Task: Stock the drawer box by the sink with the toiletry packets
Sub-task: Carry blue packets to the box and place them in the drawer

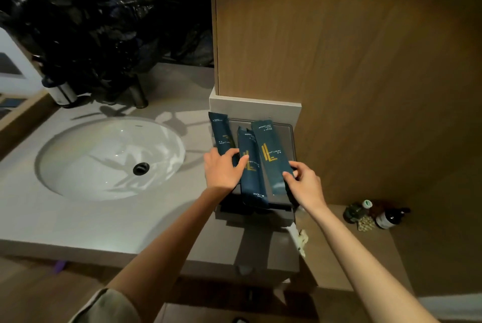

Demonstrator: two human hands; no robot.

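Three long dark-blue toiletry packets with gold lettering lie side by side on top of the grey drawer box (pixel 291 137), right of the sink. My left hand (pixel 224 168) holds the left packet (pixel 221 132), its fingertips also touching the middle packet (pixel 251 174). My right hand (pixel 303 179) pinches the lower end of the right packet (pixel 268 153). The middle packet's near end overhangs the box's front edge. The box's front is mostly hidden by the packets and my hands.
A white oval sink (pixel 109 158) with a dark drain is set in the grey counter (pixel 104 221) to the left. A faucet (pixel 137 93) and black plastic bags stand behind it. A wooden panel (pixel 339 49) rises right of the box. Small bottles (pixel 375 214) sit on a ledge at right.
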